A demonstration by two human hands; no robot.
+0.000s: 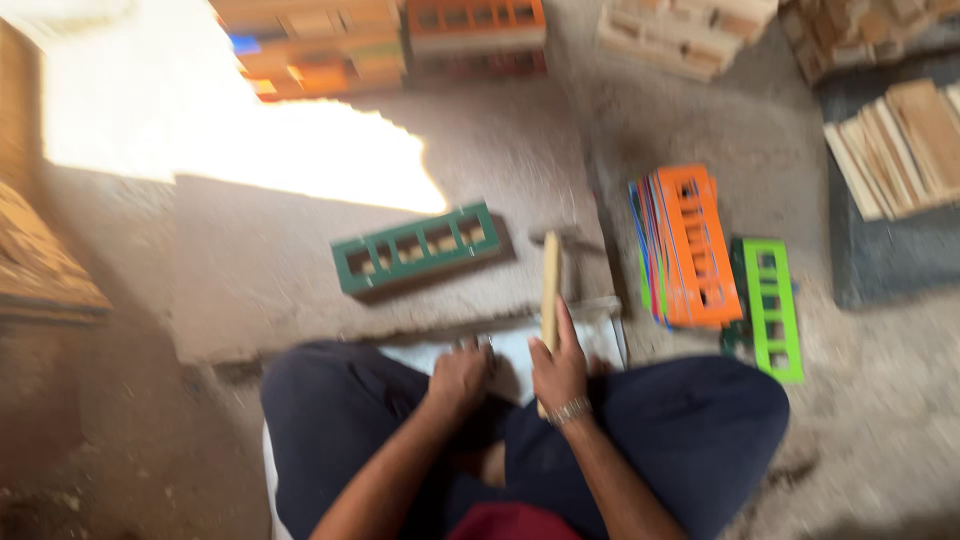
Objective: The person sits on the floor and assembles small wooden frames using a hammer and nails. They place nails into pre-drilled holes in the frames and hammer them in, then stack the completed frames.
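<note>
Far left: a stack of rough wooden boards [40, 260] lies at the edge of the floor, blurred.
Sunlit patch: bright light falls on the concrete slab [260, 270] ahead of the seated person.
Green frame: a dark green slotted wooden frame [415, 247] lies flat on the slab, well apart from both hands.
Left hand [457, 378]: it rests over the lap with fingers curled down onto a white sheet [510, 350]; the picture is too blurred to tell whether it grips anything.
Right hand [558, 372]: the fingers are wrapped tight around the wooden handle of a hammer [550, 290], which stands nearly upright, its head near the slab's edge. A metal bracelet sits on the wrist.
Orange stack: orange slotted frames [695, 245] lie on edge, right of the hammer.
Bright green frame [772, 308]: it lies flat just beside the orange stack.
Far right: pale wooden slats [900, 145] are piled on a dark mat.
</note>
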